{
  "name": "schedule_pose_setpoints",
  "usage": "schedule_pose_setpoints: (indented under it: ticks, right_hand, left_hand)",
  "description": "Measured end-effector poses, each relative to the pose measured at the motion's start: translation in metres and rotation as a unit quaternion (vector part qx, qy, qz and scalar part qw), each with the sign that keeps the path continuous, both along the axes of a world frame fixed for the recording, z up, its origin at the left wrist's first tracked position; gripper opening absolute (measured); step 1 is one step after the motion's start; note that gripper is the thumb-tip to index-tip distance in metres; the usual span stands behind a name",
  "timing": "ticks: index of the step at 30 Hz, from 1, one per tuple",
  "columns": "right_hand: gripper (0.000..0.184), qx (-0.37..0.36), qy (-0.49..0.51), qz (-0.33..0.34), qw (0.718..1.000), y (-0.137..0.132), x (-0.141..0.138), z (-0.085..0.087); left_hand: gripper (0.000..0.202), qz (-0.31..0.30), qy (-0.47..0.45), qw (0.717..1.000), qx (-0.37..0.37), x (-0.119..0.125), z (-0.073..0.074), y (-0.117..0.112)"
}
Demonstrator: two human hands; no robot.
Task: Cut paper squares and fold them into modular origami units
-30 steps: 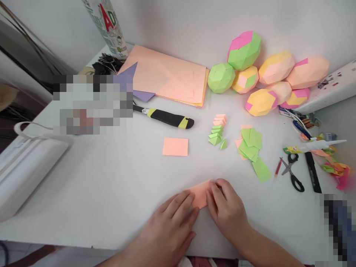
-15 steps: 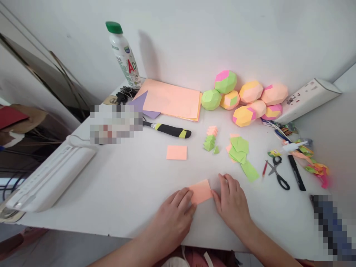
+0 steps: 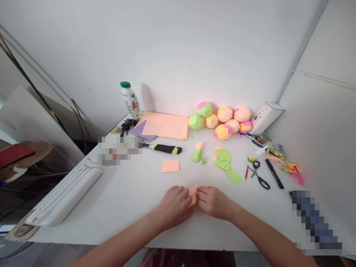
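Near the table's front edge, a small peach paper (image 3: 193, 195) lies between my two hands, its sides covered by fingers. My left hand (image 3: 175, 204) is closed on its left side. The curled fingers of my right hand (image 3: 211, 200) grip its right edge and corner. Whether the paper is creased is hidden. A second peach paper rectangle (image 3: 170, 166) lies flat beyond my left hand. Farther off stands a small stack of folded green and peach pieces (image 3: 198, 152), with one loose green piece (image 3: 204, 161) beside it. To its right are overlapping green paper slips (image 3: 223, 159).
Scissors (image 3: 259, 175), a red pencil (image 3: 246, 172) and a black marker (image 3: 274, 174) lie at right. Faceted paper balls (image 3: 223, 131) are piled by the wall, beside peach sheets (image 3: 167, 125) and a bottle (image 3: 130, 100). A black-handled tool (image 3: 167, 149) and a long white device (image 3: 65, 196) are left.
My right hand has moved left and closed on the paper's right side, so less of the paper shows. The camera view has tilted up, showing more wall.
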State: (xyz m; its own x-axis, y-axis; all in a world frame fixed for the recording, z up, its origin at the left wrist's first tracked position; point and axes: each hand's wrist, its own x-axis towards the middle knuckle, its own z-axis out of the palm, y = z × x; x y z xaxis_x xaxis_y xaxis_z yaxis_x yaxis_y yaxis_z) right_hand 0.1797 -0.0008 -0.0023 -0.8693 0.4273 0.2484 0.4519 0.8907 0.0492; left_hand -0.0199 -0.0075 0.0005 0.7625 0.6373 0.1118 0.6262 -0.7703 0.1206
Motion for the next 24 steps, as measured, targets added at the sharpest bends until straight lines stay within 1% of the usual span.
schedule_pose_setpoints:
  ticks: [2, 4, 5, 6, 8, 10, 11, 14, 16, 18, 20, 22, 24]
  right_hand:
    - [0.022, -0.036, 0.040, -0.011, 0.998, 0.006, 0.003, 0.000]
    - [0.018, -0.096, 0.104, -0.048, 0.989, 0.012, 0.004, 0.006]
    - [0.016, -0.129, 0.144, -0.072, 0.978, 0.014, 0.003, 0.011]
    - [0.015, -0.160, 0.187, -0.095, 0.965, 0.016, 0.002, 0.017]
    - [0.014, -0.213, 0.267, -0.130, 0.931, 0.018, -0.001, 0.028]
    - [0.014, -0.249, 0.323, -0.150, 0.901, 0.018, -0.005, 0.037]
    - [0.014, -0.261, 0.342, -0.158, 0.889, 0.017, -0.006, 0.039]
    - [0.013, -0.301, 0.361, -0.184, 0.863, 0.014, -0.011, 0.039]
    - [0.013, -0.332, 0.349, -0.202, 0.853, 0.010, -0.014, 0.035]
    - [0.014, -0.354, 0.330, -0.209, 0.850, 0.007, -0.015, 0.031]
    - [0.015, -0.368, 0.321, -0.200, 0.850, 0.005, -0.013, 0.028]
    - [0.015, -0.375, 0.320, -0.192, 0.849, 0.007, -0.005, 0.028]
    - [0.014, -0.369, 0.319, -0.201, 0.849, 0.012, 0.008, 0.029]
  left_hand:
    - [0.016, -0.003, -0.023, 1.000, -0.014, 0.002, 0.002, 0.007]
    - [0.022, 0.017, -0.084, 0.995, -0.050, 0.004, 0.007, 0.015]
    - [0.024, 0.035, -0.127, 0.988, -0.078, 0.005, 0.011, 0.019]
    - [0.025, 0.054, -0.174, 0.977, -0.111, 0.007, 0.015, 0.023]
    - [0.022, 0.078, -0.256, 0.946, -0.184, 0.010, 0.024, 0.029]
    - [0.020, 0.081, -0.312, 0.915, -0.242, 0.014, 0.031, 0.032]
    - [0.019, 0.080, -0.333, 0.903, -0.259, 0.015, 0.032, 0.033]
    - [0.019, 0.083, -0.388, 0.879, -0.265, 0.017, 0.026, 0.032]
    - [0.018, 0.060, -0.396, 0.877, -0.266, 0.016, 0.019, 0.029]
    - [0.019, 0.038, -0.399, 0.878, -0.262, 0.015, 0.014, 0.026]
    - [0.020, 0.026, -0.406, 0.876, -0.260, 0.013, 0.014, 0.024]
    - [0.020, 0.029, -0.414, 0.870, -0.266, 0.012, 0.016, 0.023]
    - [0.021, 0.045, -0.422, 0.861, -0.281, 0.010, 0.019, 0.024]
